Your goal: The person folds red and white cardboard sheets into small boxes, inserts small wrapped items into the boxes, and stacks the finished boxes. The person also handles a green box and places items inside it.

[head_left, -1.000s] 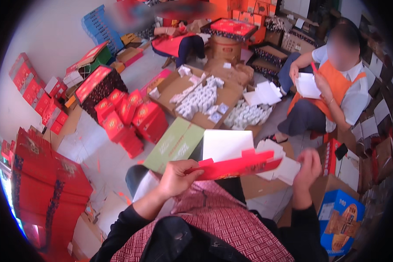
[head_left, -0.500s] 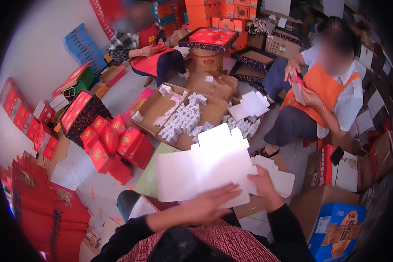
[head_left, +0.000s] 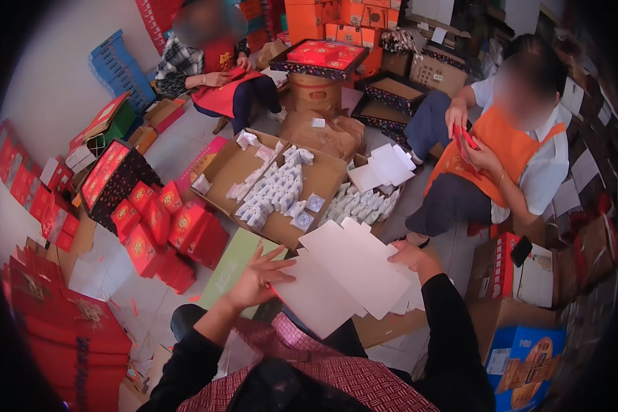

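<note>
A flat white box blank [head_left: 340,275] with stepped tabs is held up in front of me, tilted. My right hand [head_left: 417,258] grips its upper right edge, thumb on top and the other fingers mostly hidden. At its left edge is my left hand [head_left: 257,278], fingers stretched and spread, the tips touching the blank. A sliver of red shows along the blank's lower left edge. Under it lie more white blanks [head_left: 413,296] near my right hand, partly covered. A green flat board [head_left: 237,264] lies beneath my left hand.
Ahead stands an open cardboard tray [head_left: 333,182] of small white packets [head_left: 271,192]. Red boxes [head_left: 144,240] are piled at left, with red bags [head_left: 69,329] nearer. Two co-workers sit opposite, one holding a red box [head_left: 465,144]. A blue carton [head_left: 525,364] stands at right.
My left hand has moved left from across the blank to its left edge, fingers spreading. The blank has turned clockwise and tilted. The orange-aproned co-worker's piece now looks folded and red.
</note>
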Available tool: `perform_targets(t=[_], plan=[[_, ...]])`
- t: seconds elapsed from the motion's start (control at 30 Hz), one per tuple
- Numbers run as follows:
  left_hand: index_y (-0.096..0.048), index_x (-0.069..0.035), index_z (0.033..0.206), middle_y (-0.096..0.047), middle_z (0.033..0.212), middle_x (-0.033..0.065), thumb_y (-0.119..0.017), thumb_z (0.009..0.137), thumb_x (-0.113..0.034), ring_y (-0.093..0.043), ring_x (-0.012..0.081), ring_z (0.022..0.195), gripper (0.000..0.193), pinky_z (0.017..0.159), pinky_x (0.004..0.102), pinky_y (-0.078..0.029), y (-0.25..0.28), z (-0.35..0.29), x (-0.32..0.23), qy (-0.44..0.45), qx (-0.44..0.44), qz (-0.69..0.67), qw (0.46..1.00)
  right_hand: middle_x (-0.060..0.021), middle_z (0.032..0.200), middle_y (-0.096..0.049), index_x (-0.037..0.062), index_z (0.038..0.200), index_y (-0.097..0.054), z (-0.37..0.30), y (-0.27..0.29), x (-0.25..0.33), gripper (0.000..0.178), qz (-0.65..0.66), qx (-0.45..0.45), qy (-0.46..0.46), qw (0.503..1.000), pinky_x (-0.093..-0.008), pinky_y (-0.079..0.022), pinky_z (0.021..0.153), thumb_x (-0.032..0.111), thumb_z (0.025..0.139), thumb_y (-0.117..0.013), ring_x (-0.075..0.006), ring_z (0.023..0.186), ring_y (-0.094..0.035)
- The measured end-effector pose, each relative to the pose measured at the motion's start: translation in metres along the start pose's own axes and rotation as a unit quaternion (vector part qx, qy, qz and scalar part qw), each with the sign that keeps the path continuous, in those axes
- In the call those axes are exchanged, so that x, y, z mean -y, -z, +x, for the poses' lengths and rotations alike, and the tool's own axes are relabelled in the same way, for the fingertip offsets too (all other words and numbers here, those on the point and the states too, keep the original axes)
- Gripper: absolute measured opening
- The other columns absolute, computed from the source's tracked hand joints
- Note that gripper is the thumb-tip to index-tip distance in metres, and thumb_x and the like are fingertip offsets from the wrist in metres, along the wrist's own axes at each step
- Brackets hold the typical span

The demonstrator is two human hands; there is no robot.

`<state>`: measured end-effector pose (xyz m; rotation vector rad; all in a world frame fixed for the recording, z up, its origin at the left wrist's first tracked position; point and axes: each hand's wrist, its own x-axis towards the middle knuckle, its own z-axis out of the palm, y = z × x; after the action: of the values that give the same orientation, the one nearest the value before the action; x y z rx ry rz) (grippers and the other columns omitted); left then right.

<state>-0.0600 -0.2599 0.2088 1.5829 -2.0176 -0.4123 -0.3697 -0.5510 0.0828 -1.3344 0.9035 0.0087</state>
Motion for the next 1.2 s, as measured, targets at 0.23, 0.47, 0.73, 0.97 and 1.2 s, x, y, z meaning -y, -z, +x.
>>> perform_targets(t=[0.23,0.47,0.73,0.97,1.2], plan=[[-0.065,-0.002,0.096,-0.067,0.092,0.0087,-0.070,0.076,0.000,-0.064,0.0180,0.087,0.021,0.076,0.0285,-0.050,0.065,0.008,-0.042,0.075,0.019,-0.231,0.970,-0.0026,0.091,-0.065,0.0012,0.109,-0.060,-0.002,-0.005,0.060,0.032,-0.149,0.077,0.063,0.984,-0.0272,-0.047,0.075,0.000,0.077,-0.063,-0.0115,0.082,-0.059],[-0.056,0.001,0.103,-0.063,0.091,0.0065,-0.065,0.080,0.005,-0.060,0.0116,0.083,0.025,0.073,0.0234,-0.049,0.031,-0.032,-0.071,0.210,-0.050,-0.545,0.810,-0.0031,0.088,-0.065,0.0014,0.107,-0.058,-0.059,-0.072,0.095,0.030,-0.263,0.185,0.188,0.928,-0.0270,-0.047,0.073,0.007,0.078,-0.064,-0.0130,0.080,-0.059],[-0.036,-0.006,0.129,-0.062,0.097,0.0081,-0.057,0.085,0.002,-0.059,0.0143,0.091,0.050,0.078,0.0284,-0.050,-0.055,-0.060,-0.099,0.300,-0.123,-0.542,0.775,-0.0154,0.076,-0.052,0.0028,0.084,-0.050,-0.118,-0.120,0.076,0.009,-0.404,0.119,0.409,0.810,-0.0396,-0.044,0.065,0.007,0.078,-0.055,-0.0330,0.073,-0.054],[-0.053,0.003,0.108,-0.062,0.098,0.0078,-0.060,0.083,0.004,-0.059,0.0100,0.089,0.026,0.077,0.0228,-0.048,-0.043,-0.081,-0.132,0.235,-0.119,-0.546,0.795,-0.0116,0.085,-0.062,-0.0017,0.090,-0.056,-0.174,-0.161,0.124,0.031,-0.282,0.218,0.178,0.917,-0.0344,-0.047,0.066,0.027,0.095,-0.046,-0.0151,0.075,-0.060],[-0.057,0.003,0.099,-0.064,0.091,0.0087,-0.064,0.081,-0.003,-0.059,0.0106,0.084,0.020,0.075,0.0254,-0.048,-0.053,-0.102,-0.150,0.267,-0.127,-0.463,0.836,-0.0113,0.104,-0.063,-0.0025,0.100,-0.055,-0.192,-0.210,0.137,0.028,-0.321,0.274,0.183,0.888,-0.0282,-0.047,0.081,0.025,0.094,-0.049,-0.0147,0.092,-0.060]])
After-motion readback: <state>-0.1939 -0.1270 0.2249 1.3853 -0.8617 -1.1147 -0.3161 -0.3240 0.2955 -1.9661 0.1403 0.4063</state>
